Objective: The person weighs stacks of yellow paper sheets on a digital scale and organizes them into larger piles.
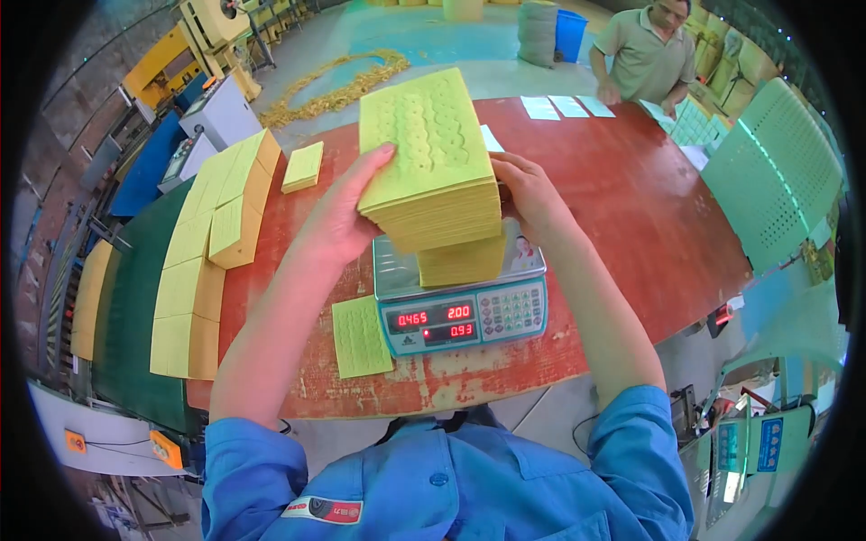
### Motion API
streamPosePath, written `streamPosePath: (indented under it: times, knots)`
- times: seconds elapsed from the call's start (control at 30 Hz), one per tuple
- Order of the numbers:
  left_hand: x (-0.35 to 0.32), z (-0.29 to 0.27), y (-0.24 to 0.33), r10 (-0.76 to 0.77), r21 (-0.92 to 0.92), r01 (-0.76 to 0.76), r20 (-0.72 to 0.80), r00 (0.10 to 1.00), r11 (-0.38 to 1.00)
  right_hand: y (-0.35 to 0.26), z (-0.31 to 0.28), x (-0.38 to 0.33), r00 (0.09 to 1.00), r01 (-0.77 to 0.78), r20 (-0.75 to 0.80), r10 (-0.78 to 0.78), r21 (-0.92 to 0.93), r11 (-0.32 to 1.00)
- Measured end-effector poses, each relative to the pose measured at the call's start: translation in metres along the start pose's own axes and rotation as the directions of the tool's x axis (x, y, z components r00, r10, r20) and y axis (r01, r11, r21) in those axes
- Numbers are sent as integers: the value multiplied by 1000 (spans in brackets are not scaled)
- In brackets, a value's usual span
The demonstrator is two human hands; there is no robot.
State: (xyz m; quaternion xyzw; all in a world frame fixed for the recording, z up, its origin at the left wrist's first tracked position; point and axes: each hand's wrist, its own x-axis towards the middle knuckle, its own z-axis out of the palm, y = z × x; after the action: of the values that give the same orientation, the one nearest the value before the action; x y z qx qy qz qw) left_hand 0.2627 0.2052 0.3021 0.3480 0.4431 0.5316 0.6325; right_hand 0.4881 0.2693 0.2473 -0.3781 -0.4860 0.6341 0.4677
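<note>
Between my two hands is a thick stack of yellow embossed sheets [424, 135], gripped from its sides above a digital weighing scale [465, 322]. My left hand [354, 203] is closed on the stack's left side, its thumb on the top sheet. On the right side my right hand [530, 191] presses against the stack, its fingertips partly hidden behind it. A smaller yellow stack [462, 261] rests on the scale's pan below, partly covered by the held one. Beside the scale's left edge a single yellow sheet [363, 338] lies flat on the red table [622, 198].
Rows of yellow stacks [187, 288] line the table's left side. A small yellow pile [303, 168] lies near them. Across the table a person [648, 54] handles pale sheets [568, 107]. A green perforated panel [780, 171] stands at the right edge.
</note>
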Motion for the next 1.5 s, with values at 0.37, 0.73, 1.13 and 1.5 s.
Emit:
streamPosePath:
  times: [0.37,0.73,1.13,1.5]
  knots:
    - [35,20,-17,-61,94,70,-94,994,993,33,-42,27,998,-55,39,56,-12,998]
    - [50,11,-21,-9,35,15,-167,986,999,38,-38,32,1000,3,-6,-4,-113,994]
    - [43,-10,-33,60,159,-48,-73,995,986,58,-41,30,971,186,-76,-228,-362,914]
    - [115,-66,-98,292,-34,-299,-145,946,954,104,-21,56,948,298,-106,-299,-19,954]
